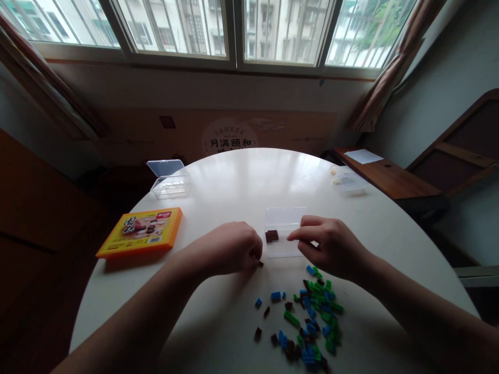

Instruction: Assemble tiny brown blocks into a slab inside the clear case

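My left hand (pixel 236 246) is closed in a pinch, with a small dark brown building brick (pixel 261 264) at its fingertips, just left of a clear plastic box (pixel 284 250). Inside that box, whose lid stands raised at the back, several brown bricks (pixel 272 236) sit together on the left side. Over the box's right side reaches my right hand (pixel 329 243), fingers apart and pointing left, with nothing visible in them. Closer to me lies a loose pile of green, blue and brown bricks (pixel 317 306), with a few strays such as a blue brick (pixel 276 296) to its left.
An orange-edged yellow game box (pixel 142 231) lies at the left on the white round table (pixel 218 192). Behind it stands another clear box (pixel 171 187) with its lid up. A clear container (pixel 349 181) with small pale pieces is at the far right, near a wooden chair (pixel 401 176).
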Available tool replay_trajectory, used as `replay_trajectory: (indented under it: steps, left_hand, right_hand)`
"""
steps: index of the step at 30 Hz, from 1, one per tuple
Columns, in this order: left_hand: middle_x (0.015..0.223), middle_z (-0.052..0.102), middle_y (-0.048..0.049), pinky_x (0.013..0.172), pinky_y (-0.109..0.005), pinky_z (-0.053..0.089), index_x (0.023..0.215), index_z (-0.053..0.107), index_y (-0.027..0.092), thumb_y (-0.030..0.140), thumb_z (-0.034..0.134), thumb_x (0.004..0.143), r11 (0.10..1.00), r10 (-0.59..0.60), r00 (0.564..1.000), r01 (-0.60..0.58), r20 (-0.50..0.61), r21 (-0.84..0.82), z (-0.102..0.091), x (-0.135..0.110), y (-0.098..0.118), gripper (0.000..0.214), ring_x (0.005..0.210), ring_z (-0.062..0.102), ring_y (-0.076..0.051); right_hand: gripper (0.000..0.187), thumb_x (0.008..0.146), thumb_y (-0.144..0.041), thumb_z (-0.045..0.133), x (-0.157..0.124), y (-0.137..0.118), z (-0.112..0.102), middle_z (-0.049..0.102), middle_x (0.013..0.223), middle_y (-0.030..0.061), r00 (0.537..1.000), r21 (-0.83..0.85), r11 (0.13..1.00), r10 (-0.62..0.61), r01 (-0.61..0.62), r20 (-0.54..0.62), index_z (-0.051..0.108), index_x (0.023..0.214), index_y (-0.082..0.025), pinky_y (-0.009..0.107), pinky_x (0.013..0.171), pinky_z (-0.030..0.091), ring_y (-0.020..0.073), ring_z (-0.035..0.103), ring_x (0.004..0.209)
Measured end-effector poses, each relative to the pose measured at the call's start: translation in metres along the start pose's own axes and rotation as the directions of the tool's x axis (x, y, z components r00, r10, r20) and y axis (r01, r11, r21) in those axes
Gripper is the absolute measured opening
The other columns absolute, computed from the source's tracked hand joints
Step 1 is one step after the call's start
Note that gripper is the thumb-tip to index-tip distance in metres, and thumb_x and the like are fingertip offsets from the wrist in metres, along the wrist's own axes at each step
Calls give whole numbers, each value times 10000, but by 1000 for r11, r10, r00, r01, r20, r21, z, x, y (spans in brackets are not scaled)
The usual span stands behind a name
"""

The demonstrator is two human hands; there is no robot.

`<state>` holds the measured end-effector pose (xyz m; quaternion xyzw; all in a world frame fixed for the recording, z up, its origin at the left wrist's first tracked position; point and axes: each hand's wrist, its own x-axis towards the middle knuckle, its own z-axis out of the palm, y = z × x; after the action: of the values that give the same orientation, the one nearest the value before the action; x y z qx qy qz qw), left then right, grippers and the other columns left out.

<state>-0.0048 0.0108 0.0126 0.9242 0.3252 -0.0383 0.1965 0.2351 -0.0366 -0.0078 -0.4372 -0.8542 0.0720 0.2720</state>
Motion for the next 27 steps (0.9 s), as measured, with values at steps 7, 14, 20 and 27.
replay_trajectory:
  steps: [7,14,20,27]
  left_hand:
    - [797,706,-4,643,-246,433,778,733,231,187,591,802,999,40,993,-38,-112,15,-1,1,2,151,688,607,-135]
    - [854,696,-38,634,-255,445,812,727,208,203,542,865,997,-44,956,59,-289,41,2,4,11,192,698,618,-145]
    - [838,691,-30,631,-247,448,790,722,205,223,579,851,995,-92,943,100,-320,9,-11,-4,7,157,695,595,-139]
    - [822,689,-31,643,-254,469,845,733,201,281,605,861,972,-157,881,58,-446,-229,6,9,25,152,703,605,-137]
  right_hand:
    - [244,826,-125,535,1,1,-2,658,778,20,1000,10,1000,-11,11,-4,759,894,-193,232,553,423,100,546,601]
    - [284,827,-119,530,3,1,-1,687,815,31,999,-21,1000,20,-20,33,770,943,-218,237,569,437,112,577,631]
    - [278,820,-116,554,3,7,-6,704,848,13,993,-24,999,40,-37,109,763,961,-234,231,587,438,105,595,645]
    - [221,867,-197,598,4,4,-6,690,828,5,999,23,1000,7,-8,33,747,1016,-262,246,623,441,111,598,656]
